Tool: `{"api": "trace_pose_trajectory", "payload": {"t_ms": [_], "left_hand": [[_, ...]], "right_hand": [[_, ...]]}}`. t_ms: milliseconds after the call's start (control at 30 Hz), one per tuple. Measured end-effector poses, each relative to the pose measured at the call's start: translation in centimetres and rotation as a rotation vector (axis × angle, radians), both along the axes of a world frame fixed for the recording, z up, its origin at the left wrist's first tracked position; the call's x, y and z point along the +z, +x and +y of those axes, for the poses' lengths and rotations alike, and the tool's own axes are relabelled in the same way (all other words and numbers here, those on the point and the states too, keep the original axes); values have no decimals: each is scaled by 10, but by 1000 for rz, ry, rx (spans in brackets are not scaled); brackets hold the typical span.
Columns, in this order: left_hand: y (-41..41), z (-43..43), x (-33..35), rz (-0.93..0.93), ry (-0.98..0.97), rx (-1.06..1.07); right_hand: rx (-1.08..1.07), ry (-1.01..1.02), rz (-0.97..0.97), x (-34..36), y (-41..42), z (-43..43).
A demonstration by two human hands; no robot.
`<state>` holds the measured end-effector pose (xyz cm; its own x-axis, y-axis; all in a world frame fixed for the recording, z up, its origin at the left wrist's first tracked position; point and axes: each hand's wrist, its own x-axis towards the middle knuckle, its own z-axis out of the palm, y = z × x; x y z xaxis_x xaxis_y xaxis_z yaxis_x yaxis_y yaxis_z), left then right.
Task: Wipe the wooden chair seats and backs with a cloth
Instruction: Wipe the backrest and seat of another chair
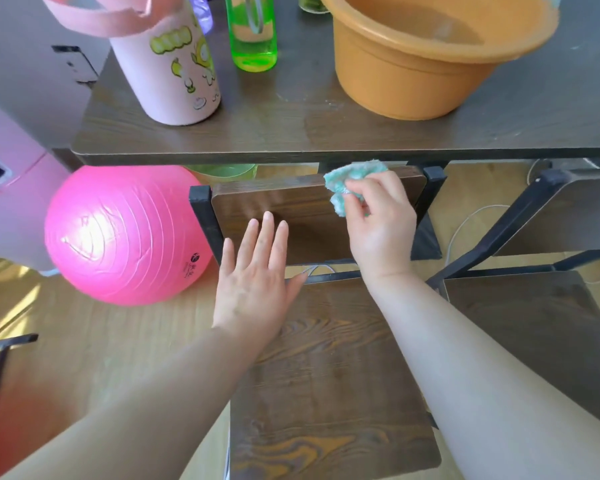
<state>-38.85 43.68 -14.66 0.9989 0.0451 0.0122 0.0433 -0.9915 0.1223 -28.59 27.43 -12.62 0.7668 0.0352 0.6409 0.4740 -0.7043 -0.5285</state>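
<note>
A dark wooden chair stands in front of me, its seat (329,393) below and its back panel (291,213) tucked under the table edge. My right hand (378,223) pinches a crumpled teal cloth (347,183) against the upper right part of the chair back. My left hand (257,271) is flat with straight fingers over the lower left of the back panel, holding nothing. A second wooden chair (534,323) stands to the right, its seat partly in view.
A dark table (274,133) carries a pink bottle (174,64), a green bottle (253,32) and an orange basin (423,57). A pink exercise ball (125,233) lies on the wooden floor left of the chair. A white cable (465,223) runs behind.
</note>
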Motion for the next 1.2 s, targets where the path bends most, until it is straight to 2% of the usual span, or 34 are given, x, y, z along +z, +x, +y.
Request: {"api": "trace_pose_trajectory", "payload": {"t_ms": [300,600,767,933,1100,1200], "left_hand": [[-1,13,-30,-11,61,-59],[-8,23,-53,80,56,-77],[-22,22,-62,159,63,-84],[-35,18,-61,268,72,-75],[-46,14,-49,318,79,-81],[-49,14,-46,325,93,-88]], "right_hand": [[0,-141,42,-61,-16,7],[-32,-135,296,-122,-35,12],[-33,-157,407,-140,-44,8],[-61,-165,598,-146,-45,-5],[-269,41,690,-135,-65,-33],[-464,352,719,-124,-65,-57]]}}
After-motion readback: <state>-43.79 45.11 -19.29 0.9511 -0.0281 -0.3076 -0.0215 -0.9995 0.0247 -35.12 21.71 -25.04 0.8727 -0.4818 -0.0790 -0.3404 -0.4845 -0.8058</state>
